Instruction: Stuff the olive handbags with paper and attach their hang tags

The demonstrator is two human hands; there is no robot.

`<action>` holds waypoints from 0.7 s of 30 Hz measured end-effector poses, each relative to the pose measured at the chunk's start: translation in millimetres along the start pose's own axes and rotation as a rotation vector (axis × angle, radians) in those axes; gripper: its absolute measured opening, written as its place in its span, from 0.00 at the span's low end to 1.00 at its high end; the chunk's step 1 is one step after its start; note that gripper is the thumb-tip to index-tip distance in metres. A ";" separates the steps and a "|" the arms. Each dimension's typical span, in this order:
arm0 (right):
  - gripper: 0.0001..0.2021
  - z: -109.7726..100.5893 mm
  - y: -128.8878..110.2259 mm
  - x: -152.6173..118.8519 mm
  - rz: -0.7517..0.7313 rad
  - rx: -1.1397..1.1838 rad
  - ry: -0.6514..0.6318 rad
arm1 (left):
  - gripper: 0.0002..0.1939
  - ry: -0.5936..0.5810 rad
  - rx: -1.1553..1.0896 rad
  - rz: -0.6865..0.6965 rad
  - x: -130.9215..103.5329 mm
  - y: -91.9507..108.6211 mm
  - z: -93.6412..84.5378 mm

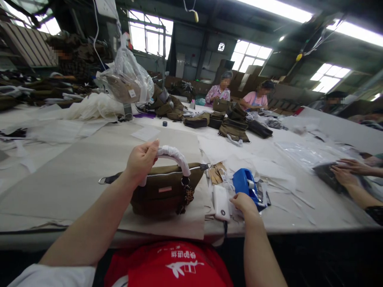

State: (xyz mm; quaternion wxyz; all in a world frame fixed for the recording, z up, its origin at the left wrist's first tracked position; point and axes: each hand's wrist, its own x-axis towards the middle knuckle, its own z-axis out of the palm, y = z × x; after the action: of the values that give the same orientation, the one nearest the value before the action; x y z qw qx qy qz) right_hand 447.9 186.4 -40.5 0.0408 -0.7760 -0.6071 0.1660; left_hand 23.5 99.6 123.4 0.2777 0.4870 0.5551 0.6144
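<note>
My left hand point(141, 160) is closed around the paper-wrapped handle point(176, 154) of an olive-brown handbag point(163, 199). The bag sits upright on the table, with a silver zip along its top, a small metal plate on its front and a leopard-print charm point(188, 194) hanging at the right. To the right of the bag, my right hand point(245, 204) has its thumb and fingers pinched together; whatever they hold is too small to make out. It is beside a white phone-like device point(221, 202) and just in front of a blue tape dispenser point(243, 180).
Brown paper tags point(218, 173) lie behind the white device. Several olive bags point(233, 129) are piled across the table. A plastic-wrapped bag point(125, 85) stands at back left. At right, a co-worker's hands point(348, 171) press on a dark bag in clear plastic. Other people work farther back.
</note>
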 end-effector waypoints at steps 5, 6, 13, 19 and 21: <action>0.08 22.9 8.9 -5.9 0.025 -0.041 -0.078 | 0.22 -0.001 -0.037 -0.029 -0.5 -1.2 0.8; 0.08 23.0 10.2 -6.5 0.024 -0.039 -0.074 | 0.22 -0.003 -0.042 -0.032 -0.3 -1.3 1.2; 0.21 17.8 2.7 6.3 0.077 0.059 0.121 | 0.22 -0.012 -0.021 -0.026 0.6 1.8 4.4; 0.12 -1.0 -9.8 17.0 0.025 0.306 0.117 | 0.23 -0.006 0.010 -0.002 0.2 -1.9 -1.5; 0.16 -20.2 -9.4 15.3 0.014 0.400 0.188 | 0.23 -0.009 0.019 0.009 0.2 -4.5 -3.4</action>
State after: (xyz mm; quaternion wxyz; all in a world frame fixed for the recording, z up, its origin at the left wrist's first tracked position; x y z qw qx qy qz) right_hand 448.6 206.2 -22.1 0.2492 -0.7686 -0.5503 0.2105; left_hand 19.5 99.3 119.4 0.2728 0.4949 0.5573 0.6083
